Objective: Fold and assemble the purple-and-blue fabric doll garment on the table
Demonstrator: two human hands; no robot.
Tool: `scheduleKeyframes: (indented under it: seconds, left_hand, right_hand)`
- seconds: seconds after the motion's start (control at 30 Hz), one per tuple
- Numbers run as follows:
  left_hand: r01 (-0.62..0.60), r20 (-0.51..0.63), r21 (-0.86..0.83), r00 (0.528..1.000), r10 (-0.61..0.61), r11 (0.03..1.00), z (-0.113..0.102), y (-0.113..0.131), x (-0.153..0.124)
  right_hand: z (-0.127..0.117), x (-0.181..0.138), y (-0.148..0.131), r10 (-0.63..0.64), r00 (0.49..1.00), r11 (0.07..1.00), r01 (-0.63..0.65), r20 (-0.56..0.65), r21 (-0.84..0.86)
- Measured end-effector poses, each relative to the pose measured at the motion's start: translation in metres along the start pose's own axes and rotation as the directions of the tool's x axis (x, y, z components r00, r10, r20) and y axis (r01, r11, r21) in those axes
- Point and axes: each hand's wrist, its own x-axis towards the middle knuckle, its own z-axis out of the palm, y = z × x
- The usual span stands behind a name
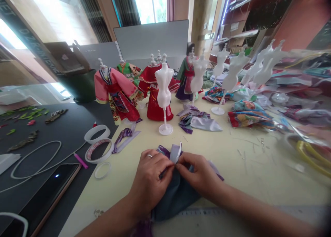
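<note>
My left hand (150,178), with a ring on one finger, and my right hand (198,173) meet over a small doll garment (176,192) of purple, white and dark blue-grey cloth on the pale yellow table (243,168). Both hands pinch a folded white and purple edge (176,152) that sticks up between the fingertips. The dark cloth lies bunched under my palms. A bare white mannequin stand (164,92) is upright just beyond my hands.
Dressed mannequins in pink (116,92) and red (153,92) stand behind, with more bare white ones (232,75) to the right. Fabric piles (196,119) (248,116) lie mid-table. Tape rolls (97,144), a pink pen (81,160), a phone (51,185) and white cable (38,161) sit left.
</note>
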Motion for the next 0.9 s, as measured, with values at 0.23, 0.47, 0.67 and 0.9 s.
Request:
scheduleKeyframes:
  seconds: [0.23, 0.47, 0.67, 0.9]
  left_hand:
    - [0.037, 0.059, -0.044, 0.998, -0.034, 0.998, 0.0016, 0.0003, -0.0006]
    - [0.301, 0.209, -0.203, 0.943, -0.259, 0.932, -0.0034, 0.0020, 0.0034]
    - [0.554, 0.389, -0.369, 0.821, -0.418, 0.747, -0.0074, 0.0008, 0.0068]
    - [0.713, 0.523, -0.498, 0.701, -0.485, 0.494, -0.0064, -0.0020, 0.0065]
  right_hand:
    - [0.0028, -0.0019, 0.0043, -0.048, 0.999, 0.997, 0.048, 0.011, -0.061]
    - [-0.0004, 0.0009, 0.0018, 0.054, 0.992, 0.980, -0.076, 0.117, 0.185]
    - [-0.0030, 0.0032, 0.0026, 0.139, 0.962, 0.862, -0.234, 0.235, 0.449]
    - [-0.0046, 0.0037, 0.0044, 0.183, 0.931, 0.744, -0.341, 0.316, 0.574]
